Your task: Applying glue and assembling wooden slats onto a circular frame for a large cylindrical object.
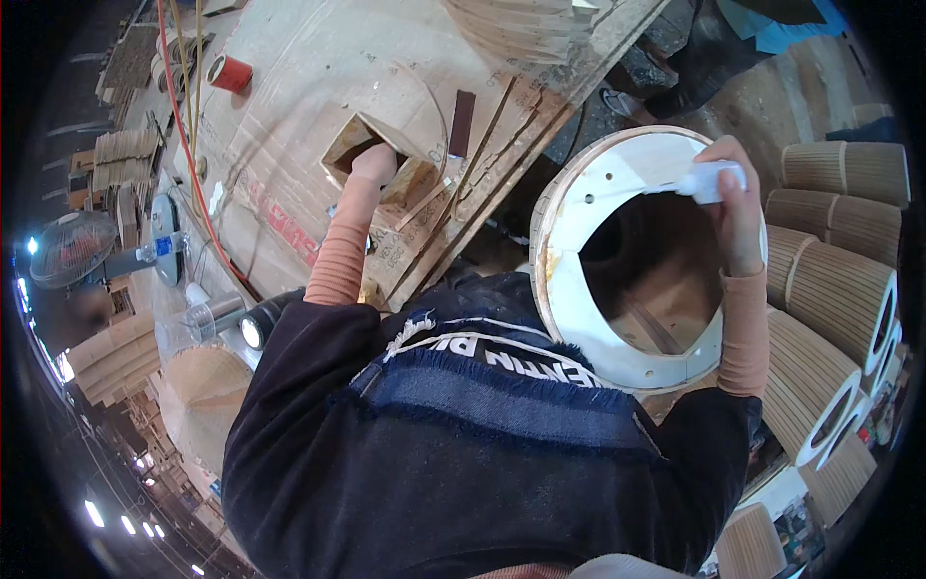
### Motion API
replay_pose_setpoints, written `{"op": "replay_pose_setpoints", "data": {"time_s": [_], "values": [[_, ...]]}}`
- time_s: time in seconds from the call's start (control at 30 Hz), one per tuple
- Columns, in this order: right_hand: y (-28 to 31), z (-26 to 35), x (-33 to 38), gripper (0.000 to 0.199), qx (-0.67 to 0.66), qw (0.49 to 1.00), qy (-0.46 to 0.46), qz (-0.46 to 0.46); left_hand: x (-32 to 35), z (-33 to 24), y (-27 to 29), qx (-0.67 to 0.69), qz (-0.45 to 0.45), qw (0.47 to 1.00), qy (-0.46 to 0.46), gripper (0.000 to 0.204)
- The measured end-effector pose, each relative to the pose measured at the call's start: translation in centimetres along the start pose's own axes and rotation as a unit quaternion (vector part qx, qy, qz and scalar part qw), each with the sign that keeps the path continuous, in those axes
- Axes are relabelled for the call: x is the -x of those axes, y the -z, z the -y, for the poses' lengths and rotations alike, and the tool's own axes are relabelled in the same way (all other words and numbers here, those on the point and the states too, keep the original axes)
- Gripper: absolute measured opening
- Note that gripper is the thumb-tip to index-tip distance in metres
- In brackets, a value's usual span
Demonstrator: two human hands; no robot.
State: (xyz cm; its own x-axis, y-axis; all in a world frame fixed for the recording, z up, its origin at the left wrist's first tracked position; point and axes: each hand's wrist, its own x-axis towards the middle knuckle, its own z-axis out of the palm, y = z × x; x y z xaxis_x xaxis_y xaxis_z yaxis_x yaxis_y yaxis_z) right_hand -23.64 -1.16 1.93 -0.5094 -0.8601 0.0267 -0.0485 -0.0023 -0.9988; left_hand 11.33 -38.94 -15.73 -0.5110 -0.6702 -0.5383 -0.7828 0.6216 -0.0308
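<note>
A small white squeeze bottle (712, 181) is gripped in my right hand (738, 217), its thin nozzle aimed left over a white ring (569, 299). This ring has small holes and caps the end of a round wooden drum (543, 217), with a wide dark opening in its middle. On the left, my left hand (374, 166) reaches into an open wooden box (352, 135) on the table. The box wall and its dark inside hide the fingers, so what they touch does not show.
The cardboard-covered table (318, 58) carries a red can (231, 73), a dark strip (462, 124) and thin wood strips. A red hose (183, 135) crosses its left side. Slatted wooden drums (830, 280) crowd the right. A fan (75, 249) stands far left.
</note>
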Motion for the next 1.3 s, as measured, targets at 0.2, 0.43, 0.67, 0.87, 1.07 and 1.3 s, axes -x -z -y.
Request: {"op": "replay_pose_setpoints", "data": {"time_s": [0.2,0.43,0.67,0.87,1.07,1.3], "values": [[6.3,0.4,-0.4,0.036,-0.185,0.944,0.131,-0.239,-0.7,-0.1,-1.1,0.033,-0.032,0.999,0.004,0.037],[9.5,-0.9,-0.4,0.032,-0.202,0.897,0.134,-0.37,1.3,-0.1,2.3,-0.036,-0.062,0.997,0.005,0.036],[8.7,-2.0,-1.1,0.029,-0.034,0.926,0.146,-0.346,5.7,-0.2,6.5,0.108,-0.213,0.964,-0.114,0.017],[9.3,-2.1,-1.0,0.033,-0.074,0.915,0.146,-0.368,10.7,-5.5,11.8,0.214,-0.277,0.934,-0.067,0.017],[9.6,-1.8,-0.8,0.031,-0.084,0.903,0.149,-0.394,11.6,-17.3,18.3,0.354,-0.252,0.854,-0.288,0.014],[9.7,-0.2,0.2,0.033,-0.206,0.867,0.134,-0.433,10.1,-34.9,17.5,0.415,-0.07,0.786,-0.452,0.017]]}}
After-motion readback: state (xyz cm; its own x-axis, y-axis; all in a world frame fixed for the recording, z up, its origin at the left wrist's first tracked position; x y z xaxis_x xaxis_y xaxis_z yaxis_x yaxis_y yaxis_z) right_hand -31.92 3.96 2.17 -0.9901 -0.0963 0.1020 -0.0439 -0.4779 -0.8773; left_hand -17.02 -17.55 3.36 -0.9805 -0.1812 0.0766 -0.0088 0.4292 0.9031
